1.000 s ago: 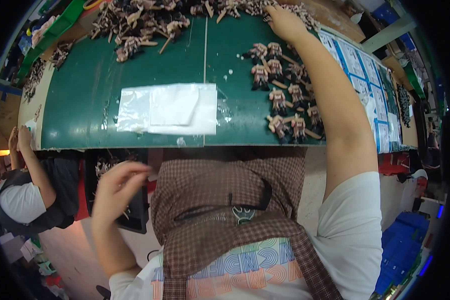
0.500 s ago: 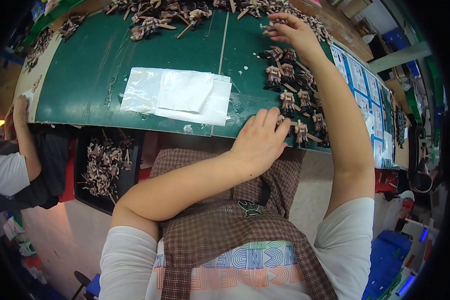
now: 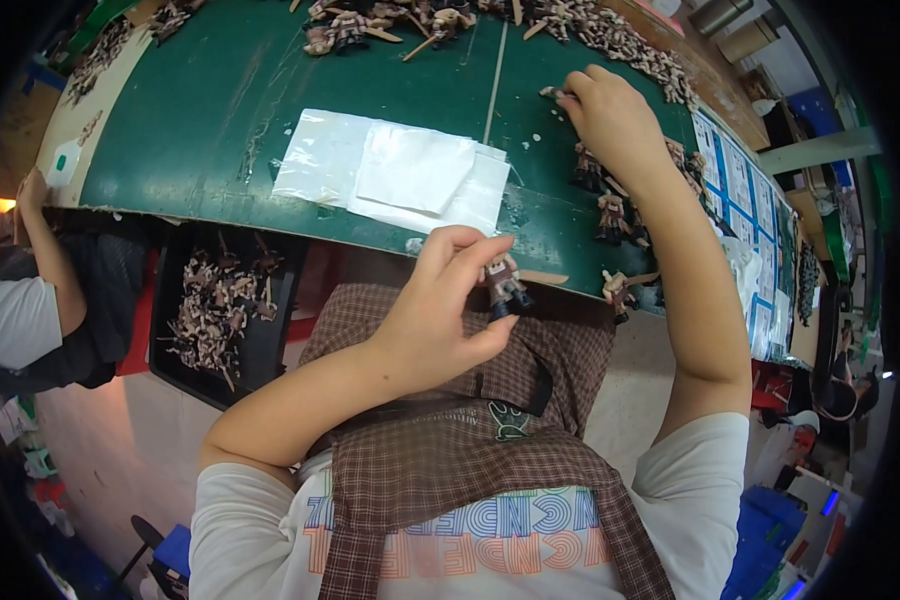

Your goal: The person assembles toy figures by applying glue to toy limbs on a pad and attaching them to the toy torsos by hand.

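Note:
My left hand (image 3: 425, 310) is raised at the table's near edge, its thumb and fingers closed on a small toy figurine (image 3: 506, 288) with a brown and tan body and black legs. A flat tan stick juts out beside that figurine. Farther up the table, my right hand (image 3: 615, 118) pinches a small pale and dark piece (image 3: 560, 95) whose kind I cannot make out. Below the right hand stand several similar figurines (image 3: 612, 213), partly hidden by my wrist and forearm. One more figurine (image 3: 620, 292) with a tan stick lies by the near edge.
White sheets and clear plastic (image 3: 415, 170) lie mid-table. Heaps of figurines (image 3: 350, 30) and small parts (image 3: 625, 45) line the far side. A black bin of parts (image 3: 295, 260) sits below the edge at left. Another person's arm (image 3: 50, 240) rests at the far left.
My left hand has lifted a figurine off the near edge and drawn it left toward me. My right hand has come nearer, still pinching a small piece. The view has shifted slightly.

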Demonstrator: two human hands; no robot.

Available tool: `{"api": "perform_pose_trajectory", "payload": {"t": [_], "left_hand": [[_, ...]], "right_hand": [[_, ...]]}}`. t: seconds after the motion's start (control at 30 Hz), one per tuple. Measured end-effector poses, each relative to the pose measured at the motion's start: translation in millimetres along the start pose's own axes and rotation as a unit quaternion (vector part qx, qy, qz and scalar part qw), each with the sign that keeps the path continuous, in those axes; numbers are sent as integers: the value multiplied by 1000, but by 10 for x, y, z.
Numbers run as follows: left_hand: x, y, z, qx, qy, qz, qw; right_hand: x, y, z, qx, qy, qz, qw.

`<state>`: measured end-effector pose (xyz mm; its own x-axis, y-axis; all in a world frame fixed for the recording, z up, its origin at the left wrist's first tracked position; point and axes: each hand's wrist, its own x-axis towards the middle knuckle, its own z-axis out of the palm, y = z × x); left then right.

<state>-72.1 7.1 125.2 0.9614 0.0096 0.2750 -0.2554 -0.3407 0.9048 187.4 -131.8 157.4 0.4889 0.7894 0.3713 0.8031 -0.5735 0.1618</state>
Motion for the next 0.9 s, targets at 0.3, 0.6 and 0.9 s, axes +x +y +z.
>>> {"api": "perform_pose_trajectory", "payload": {"t": [0.3,0.6,0.9], "left_hand": [[-376,-92,-258,-165,-9,-62,984],[-400,-59,-440,-149,9,-63,987],[-360,-13,-505,-433,63,-143,888]], "right_hand": [[70,-577,-192,494,-54,153,854],[64,-1092,-258,393,-90,63,913],[7,-1067,-282,382,-33,98,918]]}}
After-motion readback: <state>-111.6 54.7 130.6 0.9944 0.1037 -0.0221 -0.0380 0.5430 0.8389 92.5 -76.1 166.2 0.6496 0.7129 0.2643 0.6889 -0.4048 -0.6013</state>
